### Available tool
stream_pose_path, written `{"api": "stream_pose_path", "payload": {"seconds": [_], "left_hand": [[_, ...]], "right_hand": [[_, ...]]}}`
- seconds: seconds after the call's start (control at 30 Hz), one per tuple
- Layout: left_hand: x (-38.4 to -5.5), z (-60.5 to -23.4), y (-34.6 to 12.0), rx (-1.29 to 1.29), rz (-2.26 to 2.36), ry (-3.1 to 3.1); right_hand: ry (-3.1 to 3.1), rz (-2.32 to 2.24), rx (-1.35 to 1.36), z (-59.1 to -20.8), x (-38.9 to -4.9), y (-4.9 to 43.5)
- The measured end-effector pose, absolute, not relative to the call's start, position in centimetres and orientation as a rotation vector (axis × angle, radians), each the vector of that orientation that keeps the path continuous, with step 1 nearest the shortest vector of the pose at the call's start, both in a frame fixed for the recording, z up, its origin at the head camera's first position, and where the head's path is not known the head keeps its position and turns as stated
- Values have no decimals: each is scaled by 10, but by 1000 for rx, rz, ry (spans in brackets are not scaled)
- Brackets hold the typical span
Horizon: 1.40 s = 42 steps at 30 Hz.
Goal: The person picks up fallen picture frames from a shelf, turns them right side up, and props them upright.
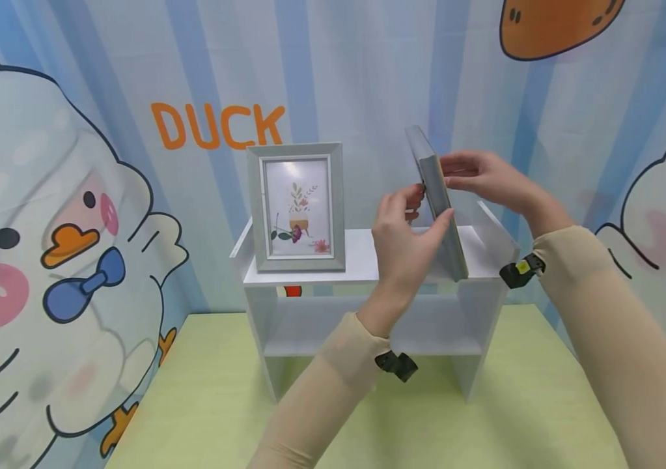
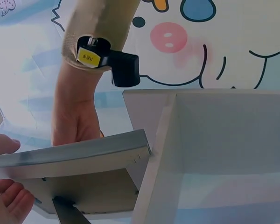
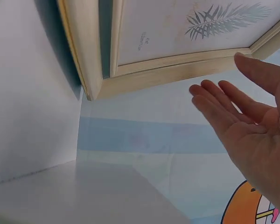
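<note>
My left hand grips a picture frame turned nearly edge-on at the right end of a white shelf. In the left wrist view its thumb and fingertips lie on either side of the frame, whose back and dark stand leg show. My right hand is at the frame's other side, fingers extended. From the right wrist, a leaf print shows inside the pale frame; whether that hand touches it I cannot tell. A second picture frame, with a flower print, stands upright on the shelf's left.
The shelf has raised side panels and a lower board. It stands on a light green tabletop. Behind hangs a blue-striped curtain with cartoon ducks and lettering.
</note>
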<state>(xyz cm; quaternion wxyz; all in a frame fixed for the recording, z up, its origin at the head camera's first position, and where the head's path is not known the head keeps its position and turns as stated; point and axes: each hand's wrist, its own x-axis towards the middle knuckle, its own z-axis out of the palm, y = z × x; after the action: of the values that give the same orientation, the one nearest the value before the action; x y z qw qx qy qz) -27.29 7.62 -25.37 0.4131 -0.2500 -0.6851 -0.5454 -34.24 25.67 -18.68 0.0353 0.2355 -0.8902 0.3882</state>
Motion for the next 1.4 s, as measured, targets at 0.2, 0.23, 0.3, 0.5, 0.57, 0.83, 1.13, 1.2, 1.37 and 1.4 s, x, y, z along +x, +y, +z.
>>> {"api": "stream_pose_path", "payload": {"seconds": [0.2, 0.23, 0.3, 0.5, 0.57, 0.83, 1.13, 1.2, 1.37, 1.4], "left_hand": [[-272, -251, 82, -609, -1378, -1736], [-272, -250, 83, -608, -1373, -1742], [-272, -250, 84, -603, -1364, -1752], [-274, -252, 86, -574, -1322, -1765], [-274, -253, 87, -573, -1316, -1759], [-277, -253, 79, -589, -1351, -1732], [-285, -249, 55, -598, -1426, -1773], [-288, -247, 50, -596, -1440, -1788], [-297, -243, 39, -585, -1453, -1820], [-299, -242, 37, -581, -1452, -1822]], "right_hand": [[-2898, 1235, 739, -189, -353, 255], [-2921, 1248, 745, -190, -355, 255], [-2954, 1279, 750, -193, -360, 255], [-2978, 1374, 775, -200, -370, 255], [-2975, 1383, 779, -201, -371, 255], [-3020, 1381, 741, -203, -370, 257], [-3029, 1341, 615, -202, -361, 263], [-3024, 1354, 583, -202, -360, 265], [-3010, 1387, 501, -204, -357, 270], [-3007, 1396, 493, -204, -356, 271]]}}
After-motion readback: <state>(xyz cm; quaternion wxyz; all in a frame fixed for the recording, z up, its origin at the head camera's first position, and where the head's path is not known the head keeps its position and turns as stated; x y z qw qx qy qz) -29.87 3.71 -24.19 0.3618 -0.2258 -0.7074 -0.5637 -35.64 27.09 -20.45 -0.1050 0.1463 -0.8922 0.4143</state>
